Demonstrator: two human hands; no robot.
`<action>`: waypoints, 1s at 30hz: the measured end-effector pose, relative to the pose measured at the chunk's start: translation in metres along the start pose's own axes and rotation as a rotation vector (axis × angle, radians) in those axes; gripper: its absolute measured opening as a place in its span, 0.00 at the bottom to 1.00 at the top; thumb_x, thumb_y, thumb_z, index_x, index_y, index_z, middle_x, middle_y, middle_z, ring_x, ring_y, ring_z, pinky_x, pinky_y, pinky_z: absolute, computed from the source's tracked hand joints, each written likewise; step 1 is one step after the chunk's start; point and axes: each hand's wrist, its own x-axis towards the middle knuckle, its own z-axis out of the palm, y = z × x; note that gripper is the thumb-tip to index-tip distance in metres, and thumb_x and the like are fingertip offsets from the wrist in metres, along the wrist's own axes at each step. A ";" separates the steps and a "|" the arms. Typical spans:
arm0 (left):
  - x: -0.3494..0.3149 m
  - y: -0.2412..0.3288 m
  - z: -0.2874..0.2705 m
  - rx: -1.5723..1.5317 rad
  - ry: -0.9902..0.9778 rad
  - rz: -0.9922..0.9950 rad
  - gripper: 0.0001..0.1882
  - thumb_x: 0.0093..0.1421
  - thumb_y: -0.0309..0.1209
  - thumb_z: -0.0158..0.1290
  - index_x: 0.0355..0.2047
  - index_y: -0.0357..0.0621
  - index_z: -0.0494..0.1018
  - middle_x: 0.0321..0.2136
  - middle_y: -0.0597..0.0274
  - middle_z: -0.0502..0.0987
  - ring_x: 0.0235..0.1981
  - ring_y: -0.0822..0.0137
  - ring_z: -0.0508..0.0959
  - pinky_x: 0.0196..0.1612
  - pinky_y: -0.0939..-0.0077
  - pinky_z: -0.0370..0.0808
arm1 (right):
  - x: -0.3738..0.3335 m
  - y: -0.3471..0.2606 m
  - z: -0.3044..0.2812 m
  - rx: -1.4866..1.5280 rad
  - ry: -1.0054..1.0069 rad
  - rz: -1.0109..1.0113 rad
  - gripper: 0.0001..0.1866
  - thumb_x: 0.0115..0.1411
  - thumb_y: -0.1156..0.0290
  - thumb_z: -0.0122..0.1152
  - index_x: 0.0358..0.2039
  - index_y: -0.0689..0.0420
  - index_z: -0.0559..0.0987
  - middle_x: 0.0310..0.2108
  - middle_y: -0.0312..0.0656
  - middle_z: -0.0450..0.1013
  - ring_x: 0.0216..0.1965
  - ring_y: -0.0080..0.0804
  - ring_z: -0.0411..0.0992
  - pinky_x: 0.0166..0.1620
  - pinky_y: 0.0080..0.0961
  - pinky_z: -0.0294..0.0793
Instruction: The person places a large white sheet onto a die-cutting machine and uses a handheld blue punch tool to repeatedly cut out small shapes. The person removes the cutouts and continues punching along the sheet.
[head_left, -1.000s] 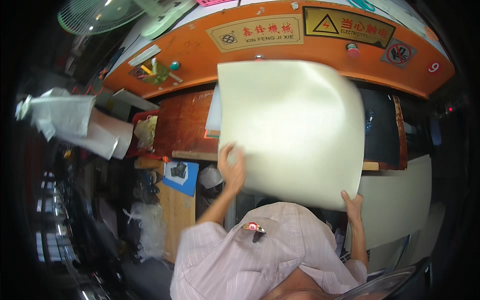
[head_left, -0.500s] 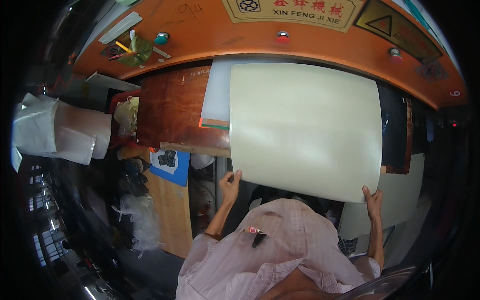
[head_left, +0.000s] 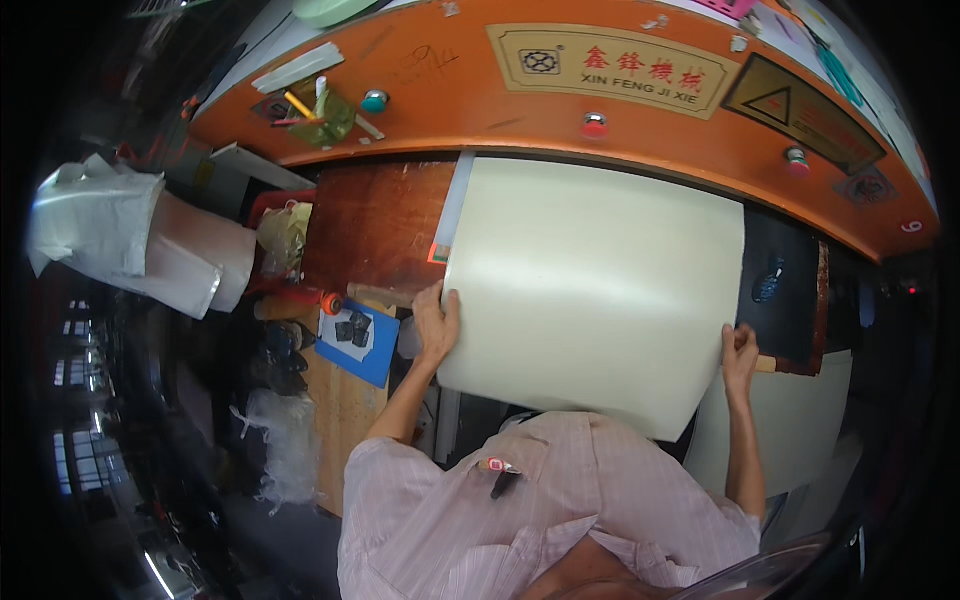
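A large cream-coloured sheet (head_left: 590, 285) lies spread over the bed of an orange machine (head_left: 480, 90), its near edge curling down toward my chest. My left hand (head_left: 436, 322) grips the sheet's near left edge. My right hand (head_left: 740, 350) holds the near right edge. A second pale sheet edge (head_left: 452, 205) shows under it on the left. To the right, a black board (head_left: 785, 290) lies on the bed.
A brown wooden surface (head_left: 375, 225) sits left of the sheet. A blue tray (head_left: 358, 340) with small black pieces rests on a wooden stand. Pens stand in a green holder (head_left: 322, 112) on the machine. Rolled white material (head_left: 150, 245) hangs at the left.
The sheet was raised upright in front of me; it has come down flat onto the machine bed. Both hands have kept their hold on its near edge.
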 end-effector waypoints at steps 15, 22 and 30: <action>0.009 -0.003 0.027 -0.145 -0.007 -0.182 0.18 0.73 0.40 0.51 0.45 0.36 0.79 0.36 0.39 0.78 0.43 0.41 0.74 0.62 0.48 0.64 | 0.010 0.007 0.008 0.099 -0.182 0.153 0.25 0.72 0.53 0.62 0.27 0.62 0.76 0.27 0.31 0.70 0.30 0.19 0.62 0.34 0.26 0.63; -0.006 0.001 0.028 -0.122 -0.018 -0.149 0.21 0.71 0.39 0.52 0.52 0.32 0.78 0.45 0.33 0.80 0.51 0.35 0.74 0.66 0.45 0.63 | -0.005 0.005 0.011 -0.012 -0.075 0.298 0.52 0.67 0.43 0.65 0.66 0.85 0.62 0.61 0.69 0.69 0.63 0.50 0.70 0.66 0.39 0.67; -0.019 -0.009 0.000 -0.178 -0.153 -0.256 0.22 0.68 0.37 0.60 0.52 0.28 0.79 0.48 0.39 0.81 0.54 0.46 0.77 0.64 0.56 0.68 | -0.022 -0.016 -0.031 0.573 -0.485 0.511 0.24 0.68 0.56 0.69 0.52 0.66 0.82 0.45 0.45 0.83 0.46 0.28 0.80 0.54 0.29 0.76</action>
